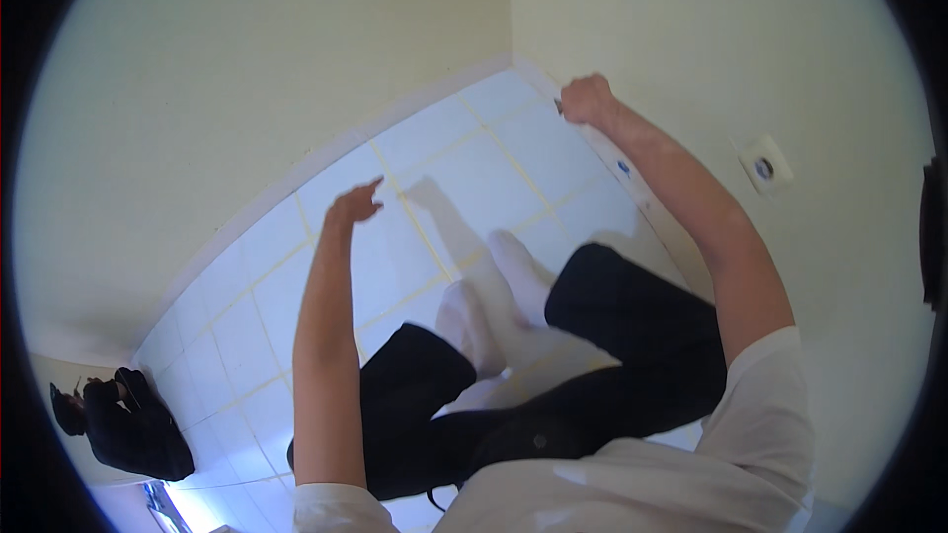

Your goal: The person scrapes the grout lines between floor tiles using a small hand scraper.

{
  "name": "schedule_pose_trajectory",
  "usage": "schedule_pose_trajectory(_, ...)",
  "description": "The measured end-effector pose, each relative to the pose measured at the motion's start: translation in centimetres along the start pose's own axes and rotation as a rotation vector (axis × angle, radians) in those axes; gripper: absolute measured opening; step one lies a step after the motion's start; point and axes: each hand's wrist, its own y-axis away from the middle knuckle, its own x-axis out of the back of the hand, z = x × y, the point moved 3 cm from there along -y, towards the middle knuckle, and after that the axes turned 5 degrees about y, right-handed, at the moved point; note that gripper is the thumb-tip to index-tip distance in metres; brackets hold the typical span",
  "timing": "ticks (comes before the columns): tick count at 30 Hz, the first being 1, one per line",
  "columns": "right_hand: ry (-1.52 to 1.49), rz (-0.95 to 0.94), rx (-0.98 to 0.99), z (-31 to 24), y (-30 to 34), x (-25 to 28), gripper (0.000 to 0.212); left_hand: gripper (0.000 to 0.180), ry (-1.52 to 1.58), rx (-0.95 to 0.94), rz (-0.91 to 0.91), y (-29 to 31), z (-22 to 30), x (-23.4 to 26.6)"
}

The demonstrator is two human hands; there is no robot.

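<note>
I see right hand [587, 99] fisted at white baseboard strip [632, 178] running along right wall by floor corner, grip contents hidden | left hand [354, 205] fingers loosely apart, well apart over white tiled floor [247, 316] | right nearer.

Right hand [586, 99] raised and outstretched, closed into a loose fist, knuckles set against the pale cream wall [691, 30] just above the white skirting strip [632, 183] where wall meets floor. Something small and dark pinched at the fingertips, too small to tell what. Bare forearm running back down to a white short sleeve.

Left hand [354, 203] lifted over the white square-tiled floor [464, 153], fingers slack and slightly curled, palm turned down, holding nothing and touching nothing. Nearest to the tile joints in pale yellow grout below, well apart from the right hand.
</note>
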Motion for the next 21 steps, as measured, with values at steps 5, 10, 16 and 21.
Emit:
schedule_pose_trajectory(5, 0.001, -0.017, -0.043, 0.6, 2.7, 2.7, 0.029, 0.07, 0.034, -0.062, 0.077, 4.0, 7.2, 7.3)
schedule_pose_trajectory(10, -0.241, 0.038, 0.009, -5.0, 3.8, 4.7, 0.033, 0.073, 0.014, -0.031, 0.013, 5.1, 6.1, 8.2)
schedule_pose_trajectory(16, -0.398, -0.136, 0.003, -10.7, 5.1, -1.8, 0.037, 0.072, 0.169, -0.154, -0.015, 1.6, 5.7, 1.2)
schedule_pose_trajectory(21, -0.69, -0.285, -0.125, -12.6, 6.5, -8.4, 0.039, 0.073, 0.373, -0.219, 0.016, -2.8, 6.1, -5.0)
